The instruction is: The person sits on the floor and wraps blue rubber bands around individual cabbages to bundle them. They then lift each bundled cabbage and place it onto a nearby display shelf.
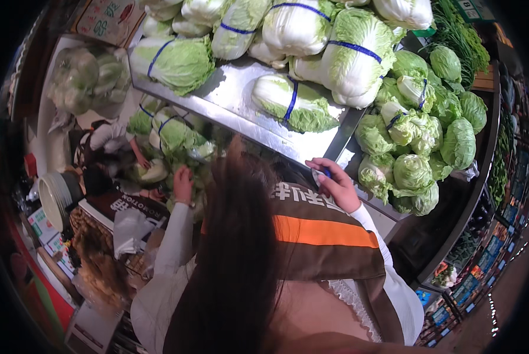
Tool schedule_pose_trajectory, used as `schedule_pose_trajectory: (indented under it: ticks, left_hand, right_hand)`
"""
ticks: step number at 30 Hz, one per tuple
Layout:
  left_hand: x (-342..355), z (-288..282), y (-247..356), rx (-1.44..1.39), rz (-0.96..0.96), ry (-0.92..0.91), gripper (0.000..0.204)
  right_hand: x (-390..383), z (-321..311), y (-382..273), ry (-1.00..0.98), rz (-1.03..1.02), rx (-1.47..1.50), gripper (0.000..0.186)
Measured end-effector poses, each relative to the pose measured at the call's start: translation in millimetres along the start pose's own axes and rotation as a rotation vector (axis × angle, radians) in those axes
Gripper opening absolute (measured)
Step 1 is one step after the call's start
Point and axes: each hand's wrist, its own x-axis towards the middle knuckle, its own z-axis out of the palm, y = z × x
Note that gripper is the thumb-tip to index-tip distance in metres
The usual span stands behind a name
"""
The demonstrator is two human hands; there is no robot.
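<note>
My right hand [338, 184] is at the front edge of the metal counter, its fingers closed round a small blue-and-whitish thing [322, 174] whose kind I cannot make out. A Chinese cabbage [294, 103] bound with a blue band lies on the metal just beyond it. My left hand [182, 185] is raised with curled fingers beside leafy greens on the left; whatever it may grip is hidden. Banded cabbages [173, 131] lie low behind that hand. My hair covers the middle of the view.
More banded Chinese cabbages [353, 56] are piled on the metal counter [241, 109]. Round cabbages [415, 171] fill the right side. On the left, a co-worker [102, 144] reaches toward a cabbage, near a bag of vegetables [90, 79] and stacked pale tubs [55, 200].
</note>
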Motion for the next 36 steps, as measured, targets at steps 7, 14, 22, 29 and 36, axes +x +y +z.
schedule_pose_trajectory:
  ticks: [7, 14, 22, 29, 36]
  left_hand:
    - [-28, -28, -168, -0.316, -0.192, -0.068, 0.025]
    - [-21, 67, -226, -0.296, -0.206, -0.066, 0.026]
    - [117, 111, -380, 0.009, -0.427, -0.178, 0.035]
    - [259, 150, -481, -0.015, -0.21, -0.194, 0.05]
    - [355, 251, -537, -0.095, -0.045, -0.214, 0.06]
  right_hand:
    - [62, 4, 123, -0.29, 0.179, -0.409, 0.038]
    - [126, 9, 297, 0.022, 0.614, -0.534, 0.045]
    - [279, -35, 534, -0.076, 0.415, -1.226, 0.035]
    - [482, -100, 647, 0.299, 0.526, -0.939, 0.067]
    - [557, -122, 668, 0.547, 0.442, -0.877, 0.084]
